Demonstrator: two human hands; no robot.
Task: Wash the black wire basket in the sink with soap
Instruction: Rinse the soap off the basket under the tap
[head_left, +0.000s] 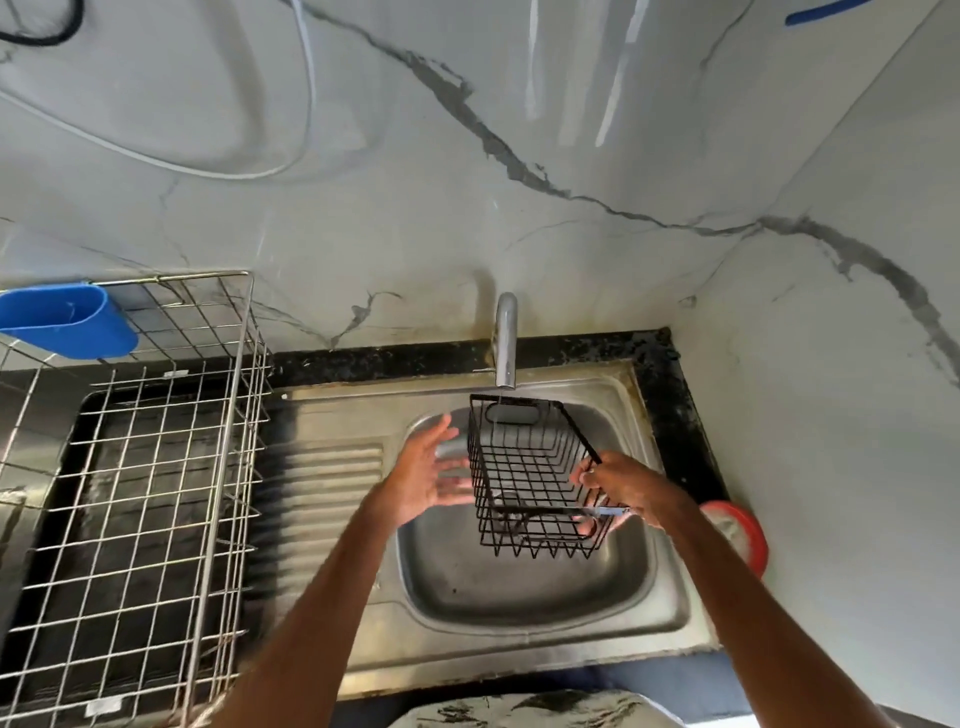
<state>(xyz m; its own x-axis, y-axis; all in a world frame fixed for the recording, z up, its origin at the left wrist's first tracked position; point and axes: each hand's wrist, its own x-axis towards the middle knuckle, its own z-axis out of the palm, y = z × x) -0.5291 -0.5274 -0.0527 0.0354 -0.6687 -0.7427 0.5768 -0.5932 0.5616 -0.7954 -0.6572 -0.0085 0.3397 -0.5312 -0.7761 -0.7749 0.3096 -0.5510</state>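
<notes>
- Right hand (626, 491), centre-right of the frame, has a proper grip on the black wire basket (530, 478). The thumb is over the right rim and the fingers are curled round underneath at the near end.
- Left hand (428, 475) is spread wide with straight fingers, just left of the basket. It's blurry, so I can't tell if the fingertips actually touch the wire.
- The basket is held up off the bottom of the sink (519, 587), tilted, with its far end (the one with the handle slot) right under the tap (506, 343).
- A thin trickle of water drops from the tap into that far end.
- Left of the basin is the ribbed drainboard (332, 467), then a big silver dish rack (145, 467) filling the lower left.
- A blue plastic cup (67, 319) hangs on the rack's back corner, at the left edge.
- Something round with a red rim (740, 535) sits on the black desk (675, 395) at right, by the marble wall (519, 156).
</notes>
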